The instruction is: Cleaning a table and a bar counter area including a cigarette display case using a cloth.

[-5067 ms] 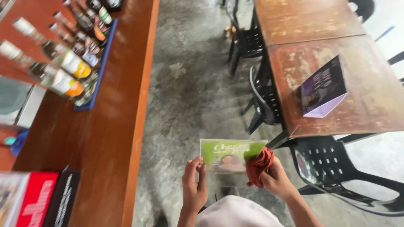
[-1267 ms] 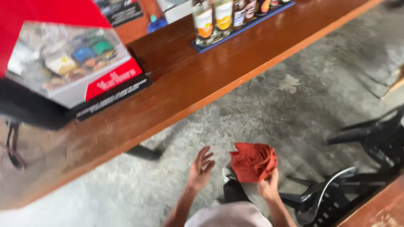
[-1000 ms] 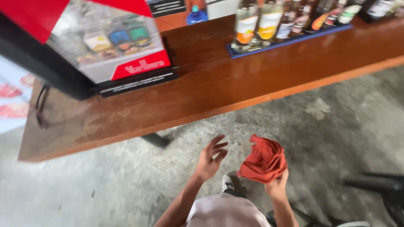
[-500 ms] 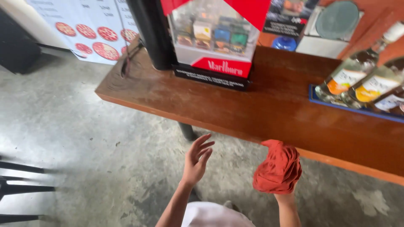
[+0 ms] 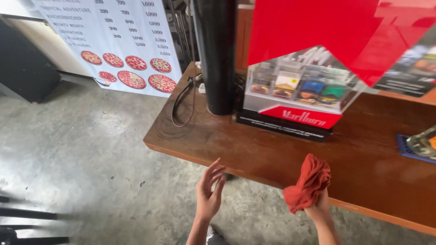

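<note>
The wooden counter [image 5: 363, 149] runs from mid-frame to the right edge, its near lip just above both hands. At upper left a pizza menu banner [image 5: 122, 50] hangs down to the concrete floor [image 5: 81, 154]. On the counter at upper right stands a clear display case [image 5: 299, 95] under a red roof, and left of it a black post [image 5: 215, 54] with a dark cable [image 5: 181, 102] looping over the counter's left end. A bottle tray [image 5: 418, 147] just shows at the right edge.

The right hand [image 5: 318, 211], low and right of centre, is closed around a bunched red cloth [image 5: 309, 183], which rises over the counter's edge. The left hand [image 5: 209, 193], low centre, is spread wide and holds nothing, close under the counter lip.

Judged from here, a broad sweep leftward could snag the cable and tug whatever it feeds. Pushing hard against the case's base might shift it. The loosely bunched cloth could slip from the fingers and land on the gritty floor.
</note>
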